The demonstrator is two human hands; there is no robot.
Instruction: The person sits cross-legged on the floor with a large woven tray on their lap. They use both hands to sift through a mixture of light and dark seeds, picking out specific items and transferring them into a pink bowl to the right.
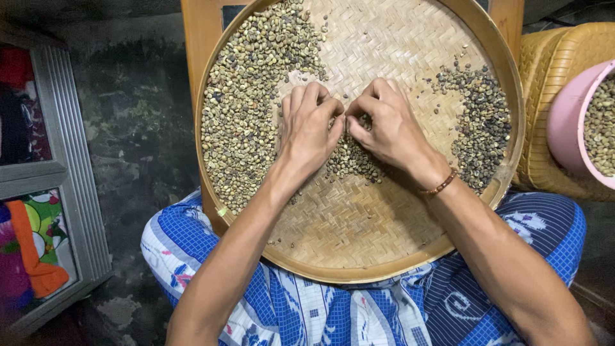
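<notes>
Small bean pile [352, 160] sits mid-tray, right under both hands. Left hand [309, 131] and right hand [384, 128] are knuckles-up, fingers curled, tips meeting over the pile; looks like picking at single beans, but can't tell whether either actually pinches one. Round woven tray [359, 237] rests on the lap. Pale bean heap [246, 102] along its left side, darker bean heap [480, 122] along the right, both well apart from the hands. Judgement: mid-sort, centre pile being split by colour. Next move needs a fine fingertip pick, then a sideways push to the matching heap. Pink tub [567, 122] of beans off to the right.
</notes>
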